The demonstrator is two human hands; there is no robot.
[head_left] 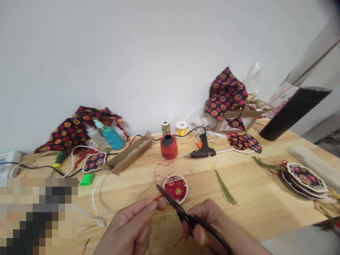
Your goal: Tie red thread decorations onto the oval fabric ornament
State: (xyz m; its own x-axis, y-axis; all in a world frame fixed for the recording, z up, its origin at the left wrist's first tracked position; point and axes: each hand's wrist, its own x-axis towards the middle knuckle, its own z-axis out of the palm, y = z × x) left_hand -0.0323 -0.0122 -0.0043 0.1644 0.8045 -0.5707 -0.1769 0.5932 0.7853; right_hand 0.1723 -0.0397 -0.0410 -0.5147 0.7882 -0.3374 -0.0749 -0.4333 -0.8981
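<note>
A: Position of the thin red thread (158, 197)?

B: At the fingertips of the left hand (135, 221), thumb and forefinger pinched together on it. A short bit shows toward the blades. Left hand nearer, plainly.

A: And the black-handled scissors with dark metal blades (190, 219)?

B: Gripped in the right hand (212, 221), fingers wrapped about the handles. Long axis slants from handles at lower right to tip at upper left, the tip pointing away from the person and past the left fingertips. Thread lies on the left side of the blades, close to the tip end. Touching or just apart: cannot tell. Blade gap: also unclear.

A: Beneath?

B: A round, red-patterned fabric ornament with a pale rim (174, 186), flat on the wood, partly covered by the blades. Loose red strands run beyond it toward the squat red spool of thread with a black core (169, 148).

A: Room?

B: Bare pale wooden tabletop (199, 180) just right of the ornament, up to the green tassel with yellow cords (224, 186). Black glue gun (203, 150) farther back, well apart from both hands. Table's near edge shows at lower right.
</note>
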